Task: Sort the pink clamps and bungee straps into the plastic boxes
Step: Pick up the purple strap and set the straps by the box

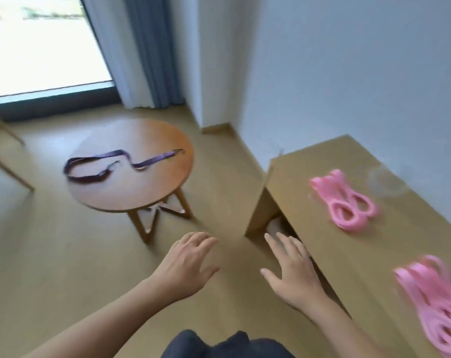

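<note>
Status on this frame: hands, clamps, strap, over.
Left hand, right hand open, empty. Pink clamps in two piles on desk. Purple strap on round table. Boxes not made out.

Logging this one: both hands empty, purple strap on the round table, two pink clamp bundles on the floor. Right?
One slip: the head view shows the far pink bundle and near pink bundle on the tan desk, not the floor. The rest holds.

Pink clamp bunches: two, the far bunch point(344, 200) and the near bunch point(431, 306)
Purple strap point(121, 164): one
Round table point(141, 195): one
Desk point(348, 254): one
Hands: two, the left hand point(185, 264) and the right hand point(294, 275)
</note>
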A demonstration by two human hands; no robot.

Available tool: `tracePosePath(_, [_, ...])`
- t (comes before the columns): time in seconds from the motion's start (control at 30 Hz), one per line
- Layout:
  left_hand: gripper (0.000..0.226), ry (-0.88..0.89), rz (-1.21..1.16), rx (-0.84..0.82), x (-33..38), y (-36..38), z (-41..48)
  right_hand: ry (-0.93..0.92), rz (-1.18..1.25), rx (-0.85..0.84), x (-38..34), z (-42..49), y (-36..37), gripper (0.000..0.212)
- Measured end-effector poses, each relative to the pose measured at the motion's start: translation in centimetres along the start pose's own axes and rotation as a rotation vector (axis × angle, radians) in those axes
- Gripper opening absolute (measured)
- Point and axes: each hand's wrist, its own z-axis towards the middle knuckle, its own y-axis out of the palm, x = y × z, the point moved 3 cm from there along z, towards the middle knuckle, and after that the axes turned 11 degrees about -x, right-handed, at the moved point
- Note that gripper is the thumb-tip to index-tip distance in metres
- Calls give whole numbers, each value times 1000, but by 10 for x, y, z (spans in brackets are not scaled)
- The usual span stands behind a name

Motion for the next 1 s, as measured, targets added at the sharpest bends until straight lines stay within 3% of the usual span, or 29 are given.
tracePosePath(0.3, [69,-418,-174,126,-183,-50,-47,-286,-138,-192,-156,154,4,84])
tracePosePath(0.53, [68,-683,-311,164,-317,-73,-23,-424,-187,-289,-246,320,10,88])
tracePosePath(0.8, [65,-948,-462,15,-439,-123,39,-255,-332,-572,-310,527,24,94])
tracePosePath(1.0, [65,-1032,-475,-122,-497,-135,74,-205,-303,-729,-350,636,55,94])
